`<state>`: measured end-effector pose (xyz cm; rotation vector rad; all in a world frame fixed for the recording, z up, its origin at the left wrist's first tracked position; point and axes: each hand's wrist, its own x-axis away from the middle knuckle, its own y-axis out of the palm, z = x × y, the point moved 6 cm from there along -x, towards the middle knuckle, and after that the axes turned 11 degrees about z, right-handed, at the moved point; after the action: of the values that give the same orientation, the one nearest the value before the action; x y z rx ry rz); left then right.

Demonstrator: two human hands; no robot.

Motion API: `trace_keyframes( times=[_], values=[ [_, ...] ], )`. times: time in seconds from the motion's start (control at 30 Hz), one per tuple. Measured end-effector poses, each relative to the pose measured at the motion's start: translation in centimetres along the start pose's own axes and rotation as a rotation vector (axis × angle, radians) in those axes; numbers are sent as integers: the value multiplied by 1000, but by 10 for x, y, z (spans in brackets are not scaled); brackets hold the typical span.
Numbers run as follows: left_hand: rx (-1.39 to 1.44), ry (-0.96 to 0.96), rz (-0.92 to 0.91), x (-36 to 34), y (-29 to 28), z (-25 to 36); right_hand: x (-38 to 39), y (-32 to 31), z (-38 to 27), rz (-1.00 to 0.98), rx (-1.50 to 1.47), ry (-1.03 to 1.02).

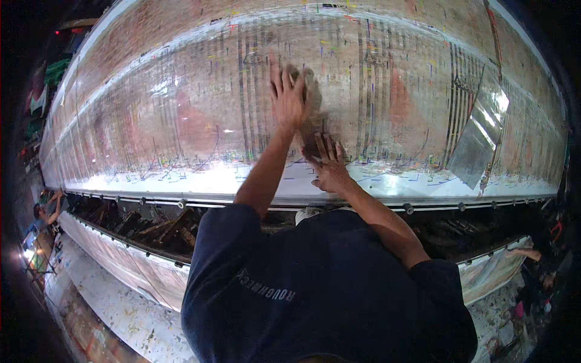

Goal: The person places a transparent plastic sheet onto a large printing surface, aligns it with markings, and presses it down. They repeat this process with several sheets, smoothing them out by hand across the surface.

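Both of my hands lie on a long, stained work table (339,121) marked with dark stripes and small coloured lines. My left hand (292,100) reaches farther in, palm down with the fingers spread and nothing in it. Nearer the white front edge, my right hand (331,166) rests on the surface, its fingers apart and also holding nothing. A dark shadow falls beside both hands. Whether a thin clear sheet lies under them I cannot tell.
A shiny rectangular sheet (479,136) lies slanted at the right. Small round fittings (181,204) line a rail along the table's front. Behind me runs a second long table (121,263). One person (45,215) stands far left; another's arm (526,251) shows at right.
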<state>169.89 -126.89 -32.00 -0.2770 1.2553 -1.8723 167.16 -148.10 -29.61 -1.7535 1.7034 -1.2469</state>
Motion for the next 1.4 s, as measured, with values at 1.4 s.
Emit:
trace_keyframes(
  times=[1.4],
  values=[
    [-46,-453,-441,135,249,473,401,-188,529,894,-1006,941]
  ],
)
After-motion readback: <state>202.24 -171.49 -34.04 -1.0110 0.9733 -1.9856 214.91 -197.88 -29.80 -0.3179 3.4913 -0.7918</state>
